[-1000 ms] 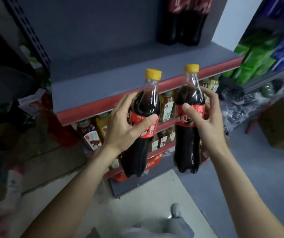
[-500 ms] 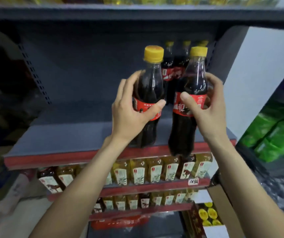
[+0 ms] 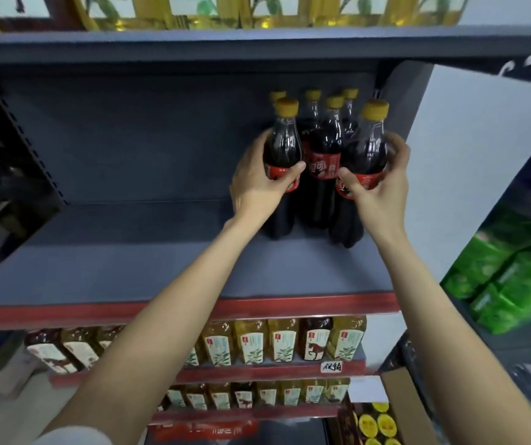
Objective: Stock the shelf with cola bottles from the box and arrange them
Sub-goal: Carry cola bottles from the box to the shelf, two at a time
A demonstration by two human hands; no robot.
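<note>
Each of the hands, left hand (image 3: pixel 257 179) and right hand (image 3: pixel 378 187), grasps an upright cola bottle (image 3: pixel 283 149) on the shelf (image 3: pixel 129 261). The stocked bottles (image 3: pixel 323 155) stand just behind, between them.

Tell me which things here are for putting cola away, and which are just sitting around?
For the job: left hand, right hand, the two held cola bottles, cola bottles already placed, grey shelf, box.
Just there: tea bottles, green packs.
</note>
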